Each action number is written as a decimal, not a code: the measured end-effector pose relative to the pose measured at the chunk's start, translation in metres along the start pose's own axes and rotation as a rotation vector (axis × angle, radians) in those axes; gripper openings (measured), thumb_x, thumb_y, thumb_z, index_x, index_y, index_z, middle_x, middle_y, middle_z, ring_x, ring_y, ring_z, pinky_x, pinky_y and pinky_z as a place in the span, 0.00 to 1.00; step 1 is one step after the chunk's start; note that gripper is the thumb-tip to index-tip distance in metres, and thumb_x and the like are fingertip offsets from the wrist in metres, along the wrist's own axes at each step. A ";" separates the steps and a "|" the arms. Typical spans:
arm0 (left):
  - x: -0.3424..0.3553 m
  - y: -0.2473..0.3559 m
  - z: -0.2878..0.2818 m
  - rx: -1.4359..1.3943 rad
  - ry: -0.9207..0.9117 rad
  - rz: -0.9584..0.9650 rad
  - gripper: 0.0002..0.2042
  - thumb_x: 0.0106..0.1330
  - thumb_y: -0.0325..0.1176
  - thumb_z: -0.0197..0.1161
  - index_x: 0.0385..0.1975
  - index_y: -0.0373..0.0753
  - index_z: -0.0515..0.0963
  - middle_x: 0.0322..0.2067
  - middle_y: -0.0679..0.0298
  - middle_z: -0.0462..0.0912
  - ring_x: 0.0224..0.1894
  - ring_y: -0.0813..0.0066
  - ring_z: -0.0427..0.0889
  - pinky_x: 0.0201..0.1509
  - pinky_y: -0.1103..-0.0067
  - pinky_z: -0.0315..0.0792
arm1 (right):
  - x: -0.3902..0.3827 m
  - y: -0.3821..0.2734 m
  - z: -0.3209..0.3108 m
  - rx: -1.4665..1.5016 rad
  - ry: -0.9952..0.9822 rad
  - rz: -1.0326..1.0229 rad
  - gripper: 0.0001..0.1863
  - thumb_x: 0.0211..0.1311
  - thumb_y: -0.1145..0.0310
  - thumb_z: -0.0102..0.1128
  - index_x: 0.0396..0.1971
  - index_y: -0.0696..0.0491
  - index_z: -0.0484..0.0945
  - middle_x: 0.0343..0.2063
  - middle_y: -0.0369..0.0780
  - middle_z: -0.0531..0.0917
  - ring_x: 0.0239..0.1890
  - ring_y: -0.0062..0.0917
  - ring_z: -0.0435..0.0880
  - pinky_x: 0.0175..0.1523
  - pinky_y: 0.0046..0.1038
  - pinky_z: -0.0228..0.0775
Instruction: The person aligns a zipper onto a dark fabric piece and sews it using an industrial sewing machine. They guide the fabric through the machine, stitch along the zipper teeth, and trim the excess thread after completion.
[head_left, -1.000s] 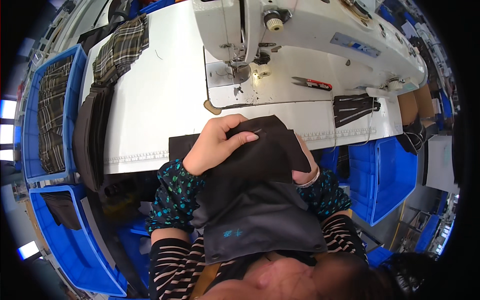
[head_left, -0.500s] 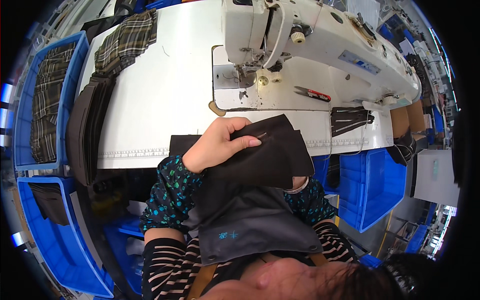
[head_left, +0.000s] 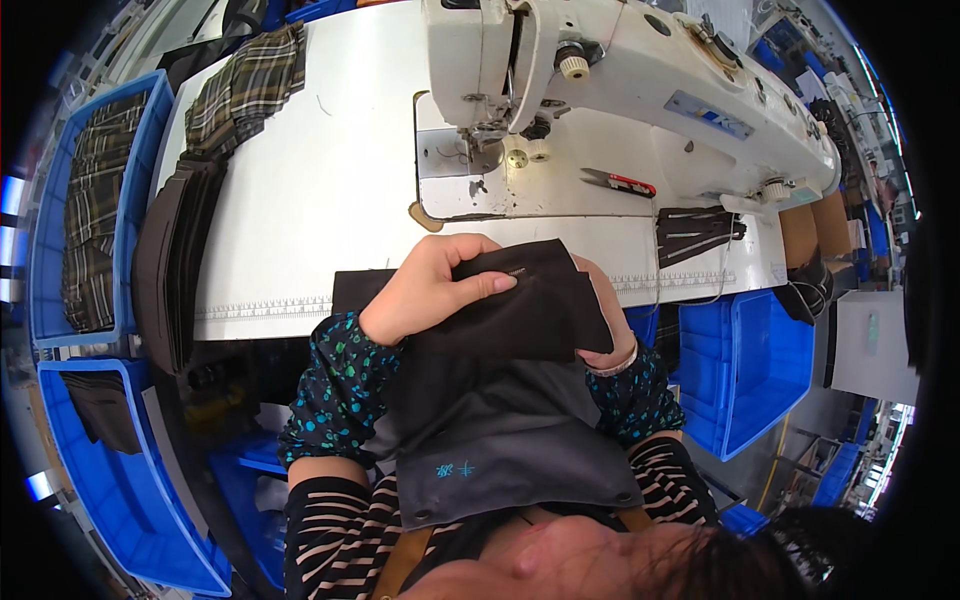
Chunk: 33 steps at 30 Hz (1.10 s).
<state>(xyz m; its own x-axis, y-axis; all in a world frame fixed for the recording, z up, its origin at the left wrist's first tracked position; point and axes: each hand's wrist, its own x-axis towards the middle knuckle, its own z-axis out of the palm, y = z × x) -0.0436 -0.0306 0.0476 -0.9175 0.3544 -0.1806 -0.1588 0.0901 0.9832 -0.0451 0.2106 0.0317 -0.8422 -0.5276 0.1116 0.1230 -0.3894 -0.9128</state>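
1. The dark cloth (head_left: 545, 315) is up in front of the person, just over the near edge of the white counter (head_left: 300, 200). It is below the sewing machine (head_left: 640, 85) in the view.
2. The left hand (head_left: 430, 290) is pinching the cloth. Its thumb lies on top, next to a tiny shiny line (head_left: 514, 271). That line is too small to tell what it is.
3. The right hand (head_left: 615, 320) is at the right edge of the cloth. The cloth hides most of its fingers, so I cannot tell how tight it grips.
4. To do this well, I think a soft pinch is best, so the cloth does not get creased. It helps to hold it flat, with the edges lined up, and the thumb off the shiny line so it can be seen.
5. Now the counting: two hands, one sewing machine, one pair of red-handled snips (head_left: 620, 182) and one bunch of dark strips (head_left: 700, 232).
6. There are two heaps of plaid cloth (head_left: 245, 90), one on the counter and one in a bin.
7. One dark stack (head_left: 178, 270) is at the counter's left edge. Its layers are too close to count.
8. Three blue bins (head_left: 745, 385) show well: two left, one right. Other blue bits are partly hidden.
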 end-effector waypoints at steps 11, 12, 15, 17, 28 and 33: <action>-0.001 -0.002 -0.001 -0.064 -0.039 0.003 0.09 0.71 0.29 0.71 0.44 0.31 0.85 0.35 0.71 0.87 0.38 0.87 0.80 0.46 0.84 0.77 | 0.003 -0.004 0.002 0.357 -0.042 0.177 0.18 0.81 0.69 0.51 0.62 0.63 0.75 0.55 0.44 0.85 0.53 0.23 0.86 0.61 0.27 0.79; 0.000 -0.002 -0.001 -0.065 -0.050 0.011 0.09 0.71 0.29 0.71 0.44 0.31 0.85 0.35 0.72 0.86 0.38 0.87 0.80 0.46 0.84 0.77 | 0.001 0.002 0.001 0.174 -0.051 0.094 0.19 0.81 0.69 0.49 0.62 0.64 0.75 0.56 0.45 0.85 0.54 0.23 0.86 0.62 0.28 0.79; -0.001 -0.003 -0.003 -0.082 -0.071 0.012 0.07 0.72 0.29 0.71 0.43 0.31 0.84 0.34 0.73 0.85 0.38 0.88 0.78 0.45 0.84 0.76 | 0.003 0.001 0.003 0.481 -0.068 0.195 0.20 0.82 0.68 0.46 0.64 0.64 0.74 0.57 0.45 0.84 0.55 0.25 0.85 0.63 0.29 0.78; -0.001 -0.003 -0.004 -0.100 -0.083 -0.002 0.07 0.72 0.28 0.70 0.42 0.31 0.84 0.34 0.73 0.85 0.37 0.88 0.78 0.45 0.84 0.75 | 0.005 0.000 0.005 0.694 -0.081 0.262 0.21 0.82 0.67 0.45 0.64 0.64 0.73 0.58 0.45 0.83 0.55 0.25 0.85 0.63 0.29 0.78; -0.002 -0.002 -0.005 -0.129 -0.115 -0.035 0.07 0.71 0.27 0.71 0.42 0.31 0.83 0.33 0.74 0.84 0.37 0.88 0.77 0.45 0.84 0.75 | 0.000 0.003 0.004 0.693 -0.077 0.243 0.23 0.83 0.65 0.45 0.67 0.64 0.70 0.58 0.44 0.83 0.55 0.24 0.85 0.63 0.28 0.78; -0.001 -0.003 -0.005 -0.100 -0.130 -0.031 0.07 0.71 0.28 0.71 0.42 0.31 0.84 0.33 0.74 0.84 0.37 0.88 0.77 0.44 0.84 0.74 | -0.004 0.005 -0.003 0.439 -0.012 0.278 0.23 0.83 0.62 0.46 0.66 0.63 0.71 0.57 0.43 0.83 0.52 0.22 0.85 0.60 0.25 0.78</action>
<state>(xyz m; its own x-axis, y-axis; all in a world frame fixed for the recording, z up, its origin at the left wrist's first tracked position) -0.0440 -0.0353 0.0452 -0.8577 0.4706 -0.2070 -0.2281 0.0125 0.9736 -0.0429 0.2135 0.0254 -0.7409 -0.6633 -0.1049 0.5517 -0.5121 -0.6583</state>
